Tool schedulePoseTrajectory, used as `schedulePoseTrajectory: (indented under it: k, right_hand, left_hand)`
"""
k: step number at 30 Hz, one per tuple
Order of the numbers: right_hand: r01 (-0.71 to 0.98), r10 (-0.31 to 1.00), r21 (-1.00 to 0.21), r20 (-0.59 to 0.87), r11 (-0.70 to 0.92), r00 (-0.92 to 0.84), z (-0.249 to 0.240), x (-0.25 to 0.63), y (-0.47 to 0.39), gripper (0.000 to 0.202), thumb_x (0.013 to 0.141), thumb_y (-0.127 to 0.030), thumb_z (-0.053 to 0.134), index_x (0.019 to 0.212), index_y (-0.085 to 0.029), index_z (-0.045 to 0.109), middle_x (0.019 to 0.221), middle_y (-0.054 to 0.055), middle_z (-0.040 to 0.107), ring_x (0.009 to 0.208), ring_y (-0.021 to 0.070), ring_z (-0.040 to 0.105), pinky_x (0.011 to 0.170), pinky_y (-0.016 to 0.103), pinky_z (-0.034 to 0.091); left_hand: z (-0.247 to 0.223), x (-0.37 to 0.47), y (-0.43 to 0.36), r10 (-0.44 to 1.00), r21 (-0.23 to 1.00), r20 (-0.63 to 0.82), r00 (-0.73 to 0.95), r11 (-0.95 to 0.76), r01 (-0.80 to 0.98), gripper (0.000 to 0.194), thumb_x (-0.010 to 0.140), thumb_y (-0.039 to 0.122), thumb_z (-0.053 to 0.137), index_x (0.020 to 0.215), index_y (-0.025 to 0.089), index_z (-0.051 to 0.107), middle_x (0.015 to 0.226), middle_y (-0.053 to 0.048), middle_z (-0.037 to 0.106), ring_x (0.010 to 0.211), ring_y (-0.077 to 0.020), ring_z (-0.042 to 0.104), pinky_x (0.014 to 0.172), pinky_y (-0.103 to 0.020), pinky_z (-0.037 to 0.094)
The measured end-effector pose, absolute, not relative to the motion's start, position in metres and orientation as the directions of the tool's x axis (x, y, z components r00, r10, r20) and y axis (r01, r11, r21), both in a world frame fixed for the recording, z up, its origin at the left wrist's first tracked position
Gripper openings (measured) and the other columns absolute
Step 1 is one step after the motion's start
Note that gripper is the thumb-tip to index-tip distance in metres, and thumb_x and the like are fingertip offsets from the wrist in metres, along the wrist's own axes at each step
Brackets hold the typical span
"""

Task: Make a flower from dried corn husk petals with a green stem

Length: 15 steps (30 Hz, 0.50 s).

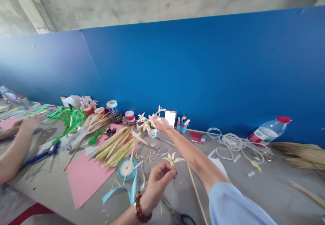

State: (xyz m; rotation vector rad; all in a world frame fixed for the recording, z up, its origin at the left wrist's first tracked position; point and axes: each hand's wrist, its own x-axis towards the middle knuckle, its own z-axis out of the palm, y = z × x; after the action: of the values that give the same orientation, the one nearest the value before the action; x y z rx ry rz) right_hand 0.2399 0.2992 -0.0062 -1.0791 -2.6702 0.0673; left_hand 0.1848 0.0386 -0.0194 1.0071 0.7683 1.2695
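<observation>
My left hand point(161, 179), with a red beaded bracelet point(142, 209) at the wrist, is closed in a pinch on the stem of a pale husk flower point(173, 159). My right hand point(161, 124) reaches far forward to several similar flowers point(151, 119) standing in a small white cup point(152, 132). Petals cover its fingertips, so their grip is hidden. Below my left hand lie scissors point(186, 218), partly cut off by the frame. A spool of light blue ribbon point(126, 169) is left of that hand, and a thin stick point(195, 191) lies to its right.
Corn husks point(118, 147) and pink paper point(85, 177) lie left. Behind stand a phone point(171, 118), a pen cup point(181, 127) and a jar point(115, 113). White cord point(232, 143) and a tilted bottle point(270, 130) are right. A co-worker's arm point(16, 147) is at far left.
</observation>
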Motion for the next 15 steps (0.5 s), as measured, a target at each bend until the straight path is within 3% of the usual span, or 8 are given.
schedulePoseTrajectory:
  k: [8,15]
  right_hand:
    - [0.673,0.696,-0.179,0.150,0.717,-0.702,0.011,0.241,0.301,0.030,0.096,-0.031,0.060,0.123,-0.018,0.059,0.125,0.009,0.061,0.103,0.0231,0.064,0.086,0.043,0.056]
    - [0.688,0.756,-0.334,0.138,0.644,-0.640,0.037,0.258,0.308,0.031,0.096,-0.031,0.060,0.123,-0.017,0.059,0.124,0.009,0.061,0.103,0.0237,0.064,0.086,0.044,0.056]
  left_hand:
    - [-0.018,0.185,0.038,0.983,0.916,0.069,0.168,0.004,-0.401,0.023,0.080,0.035,0.073,0.077,0.016,0.062,0.075,-0.002,0.058,0.071,-0.0134,0.050,0.071,-0.026,0.040]
    - [-0.014,0.185,0.037,0.986,0.914,0.053,0.159,0.016,-0.406,0.026,0.078,0.037,0.076,0.075,0.015,0.062,0.074,-0.002,0.059,0.071,-0.0129,0.051,0.071,-0.025,0.042]
